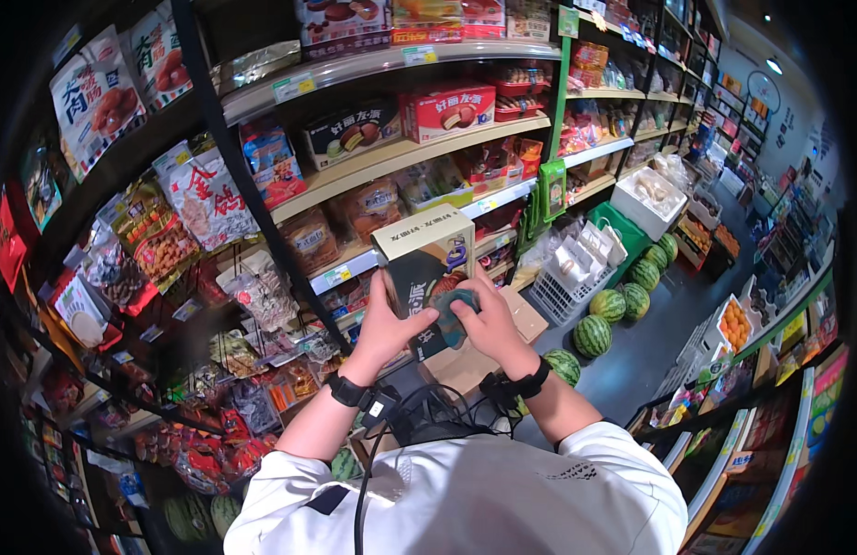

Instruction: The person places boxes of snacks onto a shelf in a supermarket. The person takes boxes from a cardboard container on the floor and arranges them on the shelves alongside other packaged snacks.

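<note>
A dark carton of chocolate pies with a cream-coloured side (423, 232) is held up in front of my chest, tilted. My left hand (390, 325) grips its left edge, thumb lying across the dark face. On the other side, my right hand (491, 322) pinches a crumpled grey-teal cloth (454, 312) against the front of the carton. Its fingers wrap behind the carton's right edge and are partly hidden. Beyond the carton, a similar dark pie carton (352, 133) and a red pie carton (451, 114) stand side by side on a shelf.
Below my hands sits an open cardboard box (463, 361). Bagged snacks (206, 198) hang at the left. Several watermelons (592, 336) line the floor at the right, beside a white plastic basket (564, 288). Cables (439, 409) run between my wrist straps.
</note>
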`<action>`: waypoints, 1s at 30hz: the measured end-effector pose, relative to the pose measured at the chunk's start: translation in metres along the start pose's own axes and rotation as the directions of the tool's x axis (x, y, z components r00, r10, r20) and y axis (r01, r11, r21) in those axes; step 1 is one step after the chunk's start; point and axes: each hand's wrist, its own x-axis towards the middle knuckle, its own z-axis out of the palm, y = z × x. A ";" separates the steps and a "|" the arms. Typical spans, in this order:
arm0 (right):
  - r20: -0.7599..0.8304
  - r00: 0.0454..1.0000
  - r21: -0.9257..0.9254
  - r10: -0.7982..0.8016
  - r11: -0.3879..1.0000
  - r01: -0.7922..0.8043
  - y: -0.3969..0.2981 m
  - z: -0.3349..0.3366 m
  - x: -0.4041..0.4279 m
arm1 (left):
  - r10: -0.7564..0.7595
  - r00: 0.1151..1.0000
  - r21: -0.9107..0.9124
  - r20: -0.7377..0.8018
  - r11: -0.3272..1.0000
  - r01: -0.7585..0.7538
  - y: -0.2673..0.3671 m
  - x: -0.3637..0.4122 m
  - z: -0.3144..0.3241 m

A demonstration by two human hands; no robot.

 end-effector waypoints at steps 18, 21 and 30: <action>-0.256 0.943 -0.324 -0.211 0.938 0.122 -0.072 -0.008 0.030 | 0.664 0.747 0.677 0.048 0.528 -0.513 0.004 -0.026 -0.016; -0.275 0.960 -0.143 0.057 0.985 -0.100 -0.054 -0.012 0.038 | 0.660 0.746 0.679 0.086 0.509 -0.529 0.007 -0.030 -0.019; -0.174 0.977 -0.193 -0.122 0.977 0.087 -0.075 -0.007 0.011 | 0.575 0.812 0.656 0.094 0.579 -0.485 0.009 -0.040 -0.014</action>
